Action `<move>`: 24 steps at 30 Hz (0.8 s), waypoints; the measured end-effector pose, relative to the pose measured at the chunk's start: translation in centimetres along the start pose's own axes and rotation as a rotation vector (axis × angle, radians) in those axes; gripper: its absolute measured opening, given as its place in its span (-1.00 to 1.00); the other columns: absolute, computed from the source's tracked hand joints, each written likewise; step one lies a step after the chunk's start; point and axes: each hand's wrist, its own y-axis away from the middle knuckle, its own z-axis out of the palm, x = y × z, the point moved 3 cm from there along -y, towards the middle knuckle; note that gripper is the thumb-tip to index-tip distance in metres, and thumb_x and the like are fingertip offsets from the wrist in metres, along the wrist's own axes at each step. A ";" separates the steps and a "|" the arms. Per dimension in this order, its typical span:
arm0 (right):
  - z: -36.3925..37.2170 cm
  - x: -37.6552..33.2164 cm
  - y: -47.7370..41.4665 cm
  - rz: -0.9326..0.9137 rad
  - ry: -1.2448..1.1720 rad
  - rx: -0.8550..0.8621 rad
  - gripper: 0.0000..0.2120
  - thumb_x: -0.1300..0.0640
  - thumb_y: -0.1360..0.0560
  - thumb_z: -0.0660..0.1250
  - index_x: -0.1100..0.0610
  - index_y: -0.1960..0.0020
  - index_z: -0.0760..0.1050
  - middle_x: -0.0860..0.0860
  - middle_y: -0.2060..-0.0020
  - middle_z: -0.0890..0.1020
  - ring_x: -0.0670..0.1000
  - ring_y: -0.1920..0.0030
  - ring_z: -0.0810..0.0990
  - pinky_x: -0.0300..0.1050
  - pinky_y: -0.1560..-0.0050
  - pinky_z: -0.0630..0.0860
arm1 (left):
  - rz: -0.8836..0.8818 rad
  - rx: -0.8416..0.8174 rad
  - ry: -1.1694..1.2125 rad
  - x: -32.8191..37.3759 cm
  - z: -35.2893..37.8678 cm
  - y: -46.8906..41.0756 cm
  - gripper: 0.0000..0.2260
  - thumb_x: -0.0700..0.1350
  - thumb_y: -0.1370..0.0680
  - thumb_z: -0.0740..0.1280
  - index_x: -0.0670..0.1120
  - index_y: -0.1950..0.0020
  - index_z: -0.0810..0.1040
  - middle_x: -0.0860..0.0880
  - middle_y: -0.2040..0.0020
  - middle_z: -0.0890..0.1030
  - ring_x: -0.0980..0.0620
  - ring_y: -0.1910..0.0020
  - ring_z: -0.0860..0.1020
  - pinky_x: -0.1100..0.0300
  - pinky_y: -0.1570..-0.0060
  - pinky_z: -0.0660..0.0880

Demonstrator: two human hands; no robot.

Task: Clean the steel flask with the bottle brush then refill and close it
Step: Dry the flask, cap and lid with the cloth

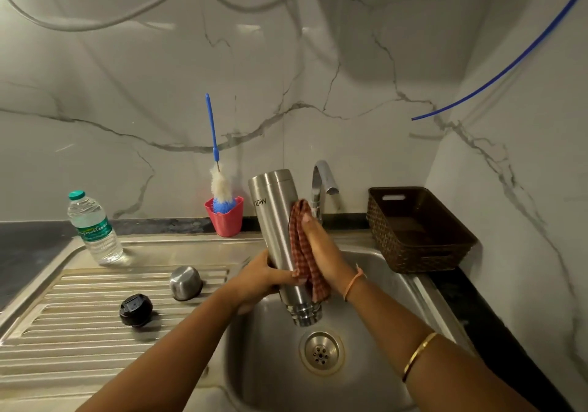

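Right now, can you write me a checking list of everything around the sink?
Surface: steel sink with a ridged drainboard on its left.
Job's things: steel flask held upside down over the sink, mouth open; bottle brush stands in a pink cup; steel cap and black lid lie on the drainboard; water bottle stands capped.
Clutter: brown basket beside the sink.
Hands: left hand grips the flask; right hand presses a checked cloth against it.
Cables: grey cables and a blue tube hang overhead.
Surroundings: marble wall; tap behind the flask.
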 end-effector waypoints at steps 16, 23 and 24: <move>0.8 -1.0 2.3 -0.088 0.137 0.036 -0.77 0.00 -0.61 0.05 -0.07 -0.24 0.33 -0.12 0.02 0.51 -0.04 -0.03 0.53 -0.30 0.03 0.45 | -0.008 0.025 0.065 1.0 -2.6 0.3 -0.11 -0.03 -0.10 0.59 -0.12 -0.35 0.30 -0.18 -0.17 0.57 -0.14 -0.12 0.60 -0.03 -0.11 0.56; 1.7 -3.6 0.2 -0.320 0.247 0.282 -0.37 -0.10 -0.54 0.18 0.01 -0.52 0.02 0.03 -0.31 0.39 -0.02 -0.23 0.45 -0.16 -0.21 0.45 | 0.045 -0.013 -0.218 0.9 -0.4 0.1 -0.42 -0.17 -0.38 0.50 0.01 -0.30 0.31 0.02 -0.10 0.57 0.07 -0.07 0.58 0.29 0.04 0.53; 1.6 -4.0 0.1 -0.330 0.280 0.294 -0.27 -0.15 -0.48 0.25 0.01 -0.52 -0.01 0.02 -0.31 0.40 -0.03 -0.24 0.45 -0.14 -0.23 0.45 | 0.066 0.006 -0.240 1.0 0.0 0.1 -0.43 -0.19 -0.39 0.50 0.01 -0.30 0.30 0.04 -0.10 0.56 0.10 -0.06 0.58 0.33 0.08 0.52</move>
